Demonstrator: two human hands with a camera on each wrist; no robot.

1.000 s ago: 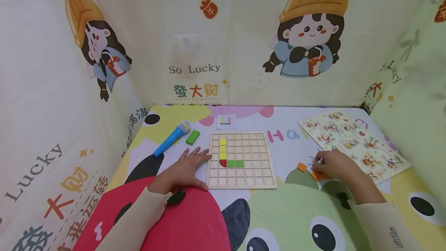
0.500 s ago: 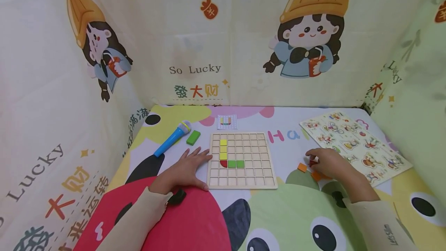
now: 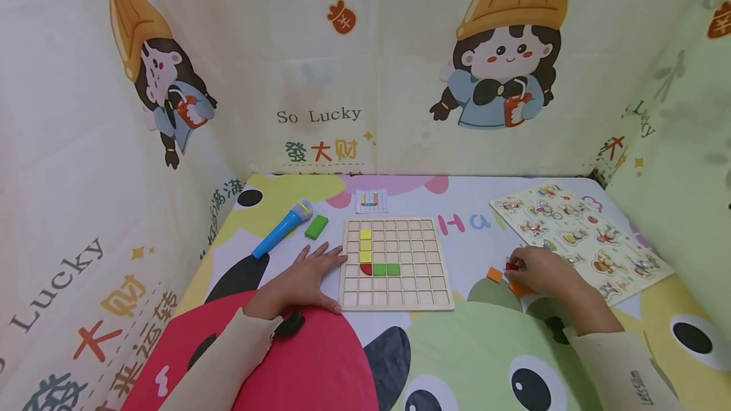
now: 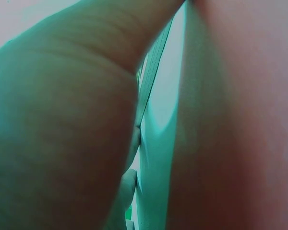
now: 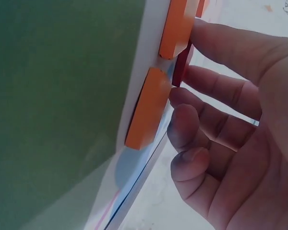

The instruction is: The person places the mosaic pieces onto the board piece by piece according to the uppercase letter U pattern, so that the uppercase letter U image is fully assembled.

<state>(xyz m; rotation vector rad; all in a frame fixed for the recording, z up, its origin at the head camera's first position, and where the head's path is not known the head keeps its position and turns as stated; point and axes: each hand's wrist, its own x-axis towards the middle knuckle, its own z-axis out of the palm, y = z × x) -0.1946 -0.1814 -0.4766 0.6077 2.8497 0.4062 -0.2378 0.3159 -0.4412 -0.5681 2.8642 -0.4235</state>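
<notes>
"While the left hand [image 3: 302, 278] lies beside the wooden grid board [image 3: 417, 282], what are its fingers doing?"

"They're spread and straight, fingertips at the board's left edge, thumb at its near left corner."

"And the right hand [image 3: 548, 271]?"

"Well off the board's right edge, its thumb and a finger pinch a small red piece [image 5: 183, 64]. The other fingers curl loosely, holding nothing. Orange pieces [image 3: 494, 274] lie on the table [image 3: 468, 252] just beside them."

"What's on the grid?"

"Toward its left edge, a red quarter-round [image 3: 366, 269]. Two green squares [image 3: 393, 269] continue that row to the right, and three yellow squares [image 3: 365, 245] run from the red toward the far edge."

"Farther back?"

"A picture board [image 3: 638, 283] lies slanted near the table's right edge. Left of the grid board's far left corner is a green block [image 3: 316, 227], with a blue microphone [image 3: 282, 229] beside it, nearer the table's left edge."

"And beyond?"

"A small card [image 3: 371, 202] with a coloured U on it, close to the table's far edge. Behind that hangs a printed cloth [image 3: 400, 144]."
</notes>
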